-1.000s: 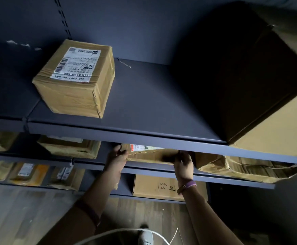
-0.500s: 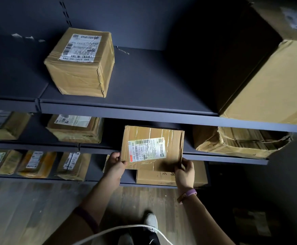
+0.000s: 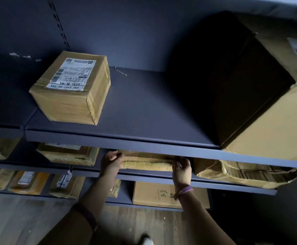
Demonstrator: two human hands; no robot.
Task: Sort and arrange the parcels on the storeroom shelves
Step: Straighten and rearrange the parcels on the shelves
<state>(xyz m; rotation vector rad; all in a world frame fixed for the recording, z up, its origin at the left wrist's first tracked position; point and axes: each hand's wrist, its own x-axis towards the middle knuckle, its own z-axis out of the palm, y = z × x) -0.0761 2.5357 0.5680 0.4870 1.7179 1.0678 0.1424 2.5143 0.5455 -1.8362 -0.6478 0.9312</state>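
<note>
The flat taped parcel (image 3: 146, 163) lay on the middle shelf (image 3: 144, 178), partly hidden under the lip of the top shelf (image 3: 144, 106). The left hand (image 3: 111, 163) gripped its left end with curled fingers, and the right hand (image 3: 182, 169), a purple wristband (image 3: 184, 190) at the wrist, held the right end the same way. Just right of it sat a crushed carton (image 3: 241, 174). Above, on the top shelf, a labelled taped box (image 3: 71, 89) stood left and a large carton (image 3: 267, 112) right, well apart.
</note>
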